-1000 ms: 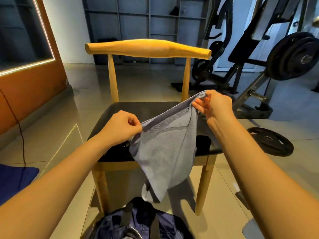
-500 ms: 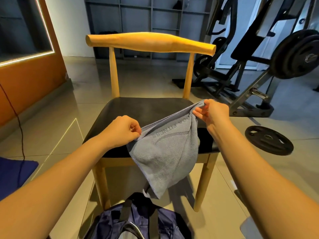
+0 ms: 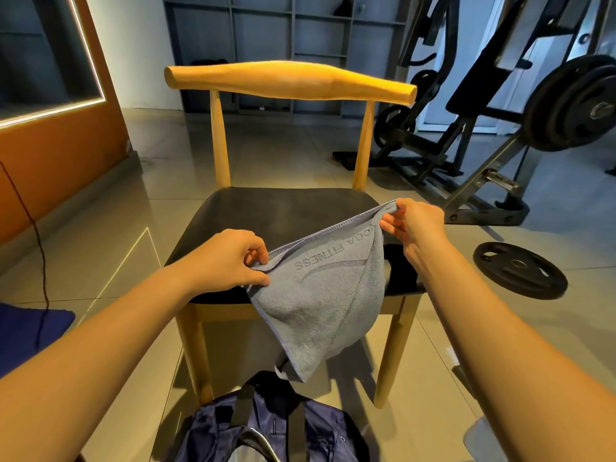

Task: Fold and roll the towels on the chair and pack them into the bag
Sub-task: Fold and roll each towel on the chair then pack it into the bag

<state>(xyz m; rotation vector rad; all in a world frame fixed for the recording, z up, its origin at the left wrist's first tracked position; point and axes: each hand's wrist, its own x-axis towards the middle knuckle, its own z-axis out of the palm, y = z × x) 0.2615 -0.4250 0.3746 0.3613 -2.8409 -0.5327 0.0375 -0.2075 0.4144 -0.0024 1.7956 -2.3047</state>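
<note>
A grey towel (image 3: 320,295) with embossed lettering hangs between my hands over the front of the wooden chair (image 3: 290,81). My left hand (image 3: 226,261) pinches its near top corner above the black seat (image 3: 266,211). My right hand (image 3: 416,225) pinches the far top corner over the seat's right side. The towel's lower point droops past the seat edge toward the dark blue bag (image 3: 266,428) on the floor in front of the chair. A dark item lies on the seat behind the towel, mostly hidden.
Weight machines (image 3: 500,111) and a loose weight plate (image 3: 520,270) stand on the floor to the right. An orange wall panel (image 3: 56,145) with a black cable is at left, above a blue mat (image 3: 30,335). Shelving lines the back wall.
Both hands have lowered with the towel toward the seat, and its top edge now runs flatter. The camera has tilted slightly, showing more of the bag.
</note>
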